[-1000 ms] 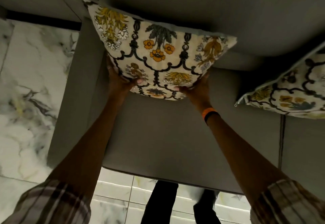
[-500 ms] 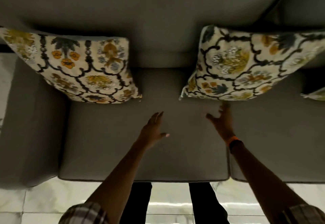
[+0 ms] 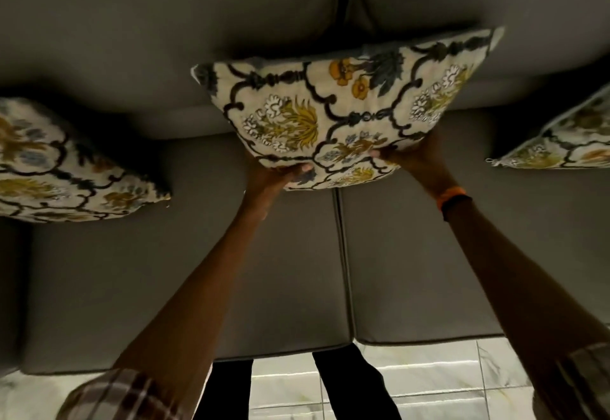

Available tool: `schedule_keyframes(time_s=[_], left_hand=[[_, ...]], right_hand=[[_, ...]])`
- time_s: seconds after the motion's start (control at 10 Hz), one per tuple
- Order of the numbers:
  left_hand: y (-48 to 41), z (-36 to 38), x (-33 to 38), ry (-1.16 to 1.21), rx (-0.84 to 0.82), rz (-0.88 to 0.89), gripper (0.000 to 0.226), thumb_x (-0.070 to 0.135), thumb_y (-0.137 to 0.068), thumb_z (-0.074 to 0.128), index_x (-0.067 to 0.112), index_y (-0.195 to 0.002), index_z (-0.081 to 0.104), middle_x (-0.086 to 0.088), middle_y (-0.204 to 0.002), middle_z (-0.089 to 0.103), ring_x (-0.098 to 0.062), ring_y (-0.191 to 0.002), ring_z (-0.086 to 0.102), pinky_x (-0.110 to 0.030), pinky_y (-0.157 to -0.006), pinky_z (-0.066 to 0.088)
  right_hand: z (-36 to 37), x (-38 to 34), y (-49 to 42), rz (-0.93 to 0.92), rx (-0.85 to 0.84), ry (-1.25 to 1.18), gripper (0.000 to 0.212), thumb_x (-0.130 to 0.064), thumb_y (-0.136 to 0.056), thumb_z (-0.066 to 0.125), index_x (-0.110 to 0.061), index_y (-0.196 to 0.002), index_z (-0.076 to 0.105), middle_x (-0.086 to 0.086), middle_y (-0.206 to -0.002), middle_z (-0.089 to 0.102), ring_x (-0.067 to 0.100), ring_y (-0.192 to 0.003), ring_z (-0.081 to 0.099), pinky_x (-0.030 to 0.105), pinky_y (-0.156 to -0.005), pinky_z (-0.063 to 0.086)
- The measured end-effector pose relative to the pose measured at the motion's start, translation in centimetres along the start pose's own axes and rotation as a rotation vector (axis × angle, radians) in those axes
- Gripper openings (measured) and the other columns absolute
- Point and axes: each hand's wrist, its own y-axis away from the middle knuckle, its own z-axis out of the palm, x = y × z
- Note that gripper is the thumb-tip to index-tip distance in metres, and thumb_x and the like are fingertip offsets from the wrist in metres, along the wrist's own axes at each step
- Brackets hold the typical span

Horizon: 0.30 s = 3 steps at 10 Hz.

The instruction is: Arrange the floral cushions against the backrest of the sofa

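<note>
- The grey sofa (image 3: 138, 274) fills most of the frame — its backrest (image 3: 165, 23) runs across the top, with a dark seam right of centre, and two seat cushions meet at a seam running down the middle.
- A pale tiled floor (image 3: 429, 383) shows along the bottom edge, with the person's dark trouser legs standing just in front of the seat.
- The middle floral cushion (image 3: 346, 112) sits at upper centre, its top edge against the backrest and its lower edge lifted off the seat, tilted so the right side rides higher.
- A second floral cushion (image 3: 59, 162) lies at the left edge, leaning back toward the backrest, well apart from the middle one.
- A third floral cushion (image 3: 567, 139) shows only in part at the right edge, near the backrest.
- Both bare forearms reach up from plaid sleeves at the bottom corners.
- The left hand (image 3: 280, 177) grips the middle cushion's lower left corner — fingers curled under, thumb on the printed face.
- The right hand (image 3: 416, 155) clasps the lower right edge the same way, fingers hidden behind the fabric.
- An orange wristband (image 3: 452, 195) circles the right wrist.
</note>
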Motion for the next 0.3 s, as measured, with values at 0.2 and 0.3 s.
schedule_keyframes(time_s=[0.2,0.3], left_hand=[[-3.2,-0.3,-0.7,0.032,-0.02,0.118,0.088,0.022,-0.07,0.091,-0.004,-0.142,0.046,-0.01,-0.131,0.061,-0.023,-0.117,0.062,-0.02,-0.084,0.058],[-4.0,-1.1,-2.6,0.0,0.025,0.293,0.115,0.034,-0.055,0.099,0.002,-0.147,0.038,-0.02,-0.15,0.05,-0.032,-0.139,0.051,-0.051,-0.108,0.052]], right_hand=[[2.6,2.1,1.7,0.081,0.139,-0.085,0.118,-0.015,-0.056,0.103,0.002,-0.154,0.039,0.02,-0.152,0.056,0.032,-0.143,0.057,0.05,-0.113,0.054],[5.6,2.9,5.0,0.178,0.234,-0.033,0.132,-0.032,-0.056,0.099,-0.005,-0.163,0.026,0.019,-0.163,0.041,0.033,-0.151,0.043,0.047,-0.123,0.042]])
